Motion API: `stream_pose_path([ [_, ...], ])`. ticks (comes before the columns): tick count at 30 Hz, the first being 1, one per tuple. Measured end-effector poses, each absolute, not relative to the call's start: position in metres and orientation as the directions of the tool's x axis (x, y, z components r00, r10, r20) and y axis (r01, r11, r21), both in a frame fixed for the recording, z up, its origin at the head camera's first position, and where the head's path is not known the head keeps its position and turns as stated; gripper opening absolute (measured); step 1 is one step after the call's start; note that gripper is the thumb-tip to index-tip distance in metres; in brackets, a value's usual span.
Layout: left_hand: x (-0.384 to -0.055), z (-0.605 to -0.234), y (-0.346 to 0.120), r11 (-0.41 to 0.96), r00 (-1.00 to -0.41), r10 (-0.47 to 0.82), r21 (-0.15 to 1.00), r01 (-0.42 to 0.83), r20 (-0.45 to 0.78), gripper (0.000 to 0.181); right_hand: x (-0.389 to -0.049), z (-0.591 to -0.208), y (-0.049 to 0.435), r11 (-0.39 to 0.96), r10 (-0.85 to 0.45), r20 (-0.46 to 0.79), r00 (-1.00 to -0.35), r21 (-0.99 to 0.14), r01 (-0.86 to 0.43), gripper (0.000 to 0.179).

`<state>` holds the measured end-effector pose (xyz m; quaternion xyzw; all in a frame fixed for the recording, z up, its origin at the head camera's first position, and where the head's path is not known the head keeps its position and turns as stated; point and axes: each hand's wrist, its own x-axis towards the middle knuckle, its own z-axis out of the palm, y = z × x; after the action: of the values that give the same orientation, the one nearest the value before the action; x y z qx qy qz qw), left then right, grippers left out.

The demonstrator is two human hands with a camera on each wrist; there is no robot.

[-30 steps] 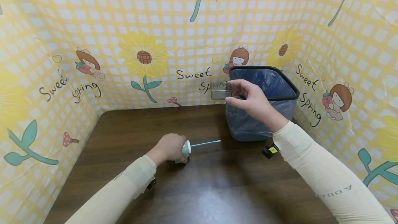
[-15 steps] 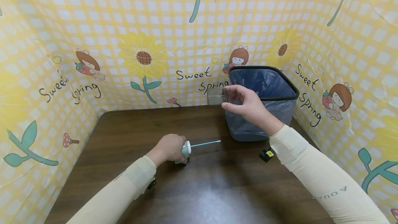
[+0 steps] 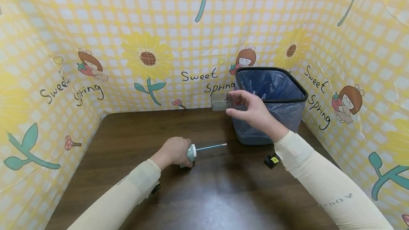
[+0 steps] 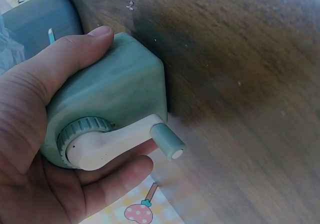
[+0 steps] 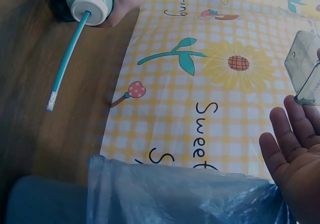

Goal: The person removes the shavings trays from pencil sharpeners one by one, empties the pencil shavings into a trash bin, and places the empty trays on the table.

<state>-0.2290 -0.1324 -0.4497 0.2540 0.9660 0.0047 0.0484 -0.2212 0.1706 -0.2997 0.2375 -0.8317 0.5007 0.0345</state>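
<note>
My left hand (image 3: 174, 151) grips a green hand-crank pencil sharpener (image 4: 120, 79) on the table, thumb over its top. The sharpener's pale crank (image 4: 120, 136) faces the left wrist camera. From its white front ring a blue pencil (image 5: 69, 59) sticks out to the right, white eraser end outward. In my right hand (image 3: 255, 113), a clear grey shavings drawer (image 3: 219, 102) is pinched between thumb and fingers. This hand is raised at the near left side of the bin, overlapping its rim in the head view. The right wrist view catches only part of the drawer (image 5: 302, 66).
A blue trash bin (image 3: 254, 140) with a black rim (image 3: 285, 101) and a clear liner (image 5: 185, 196) stands at the table's back right. Patterned cloth (image 3: 179, 38) walls in the brown table (image 3: 153, 125). Small crumbs (image 4: 130, 5) lie on the wood near the sharpener.
My right hand has shifted left and slightly down with the shavings drawer, away from the bin's opening. My left hand and the sharpener have stayed still.
</note>
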Motion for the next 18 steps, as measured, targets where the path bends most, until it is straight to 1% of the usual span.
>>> stream_pose_path([
  [10, -0.228, -0.448, -0.133, 0.872, -0.867, 0.490, 0.045, 0.488, -0.095, 0.058, -0.224, -0.313, 0.165, 0.369, -0.365, 0.294, -0.883, -0.826, -0.427, 0.055],
  [18, -0.228, -0.447, -0.134, 0.872, -0.867, 0.490, 0.049, 0.487, -0.097, 0.059, -0.223, -0.320, 0.161, 0.377, -0.368, 0.278, -0.887, -0.828, -0.416, 0.058],
])
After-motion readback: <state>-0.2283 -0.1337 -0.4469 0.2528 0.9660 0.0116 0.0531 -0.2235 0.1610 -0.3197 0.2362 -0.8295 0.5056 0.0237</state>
